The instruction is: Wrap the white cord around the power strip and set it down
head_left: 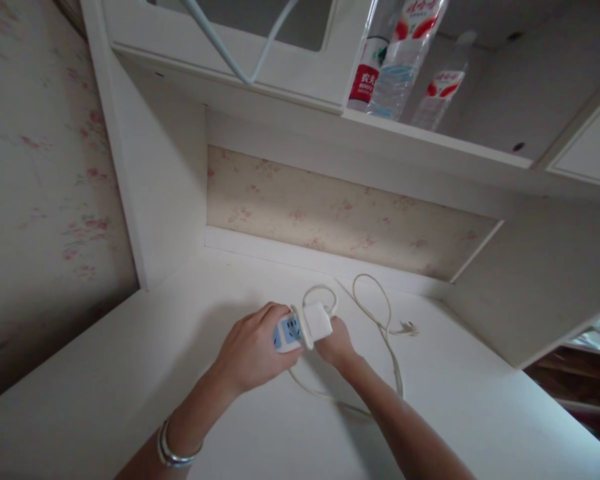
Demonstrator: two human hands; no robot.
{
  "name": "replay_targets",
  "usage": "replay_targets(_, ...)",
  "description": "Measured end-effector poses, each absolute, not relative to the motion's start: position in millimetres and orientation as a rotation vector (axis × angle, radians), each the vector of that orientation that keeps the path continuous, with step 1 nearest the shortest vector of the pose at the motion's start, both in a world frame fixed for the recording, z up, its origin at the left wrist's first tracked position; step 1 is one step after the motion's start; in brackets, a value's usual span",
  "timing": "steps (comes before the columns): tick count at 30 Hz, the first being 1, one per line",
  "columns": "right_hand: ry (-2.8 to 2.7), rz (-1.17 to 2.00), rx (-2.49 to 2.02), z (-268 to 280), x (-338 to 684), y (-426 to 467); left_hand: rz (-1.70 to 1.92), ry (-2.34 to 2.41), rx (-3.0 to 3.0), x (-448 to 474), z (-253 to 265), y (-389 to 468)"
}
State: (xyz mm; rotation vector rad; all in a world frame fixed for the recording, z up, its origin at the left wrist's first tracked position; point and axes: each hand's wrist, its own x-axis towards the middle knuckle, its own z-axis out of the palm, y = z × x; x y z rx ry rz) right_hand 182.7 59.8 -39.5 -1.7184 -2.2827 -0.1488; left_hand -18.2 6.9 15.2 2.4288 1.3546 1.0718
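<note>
My left hand (255, 347) is wrapped round one end of a white power strip (289, 333) with blue socket faces, held above the desk. Toward its other end, a white cable (303, 327) is wound round the strip beside a white, block-shaped part (318, 321). My right hand (336, 343) is closed at that end, near the cable; its fingertips are partly hidden behind the white block, so what exactly they grip cannot be made out. The loose cord (393, 353) loops over the desk to a plug (408, 328) lying at the right.
The white desk (220, 287) has a side panel (165, 180) on the left and a back ledge. Overhead is a shelf edge (430, 143) with several plastic bottles (400, 60). A pale bent rod (250, 73) hangs in front of the cabinet door.
</note>
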Motion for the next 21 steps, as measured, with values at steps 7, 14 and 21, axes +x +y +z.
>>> replay_targets(7,-2.523,-0.405,-1.646,-15.3,156.0,17.5,1.109,1.87,2.403,-19.0,5.5,19.0)
replay_targets(14,-2.625,-0.712,-1.327,10.7,169.7,5.0,0.879,1.963,2.521,-15.5,-8.0,24.3)
replay_targets(21,-2.553,-0.936,-0.734,42.1,178.1,18.0,0.707,1.582,2.682,1.3,-16.7,17.6)
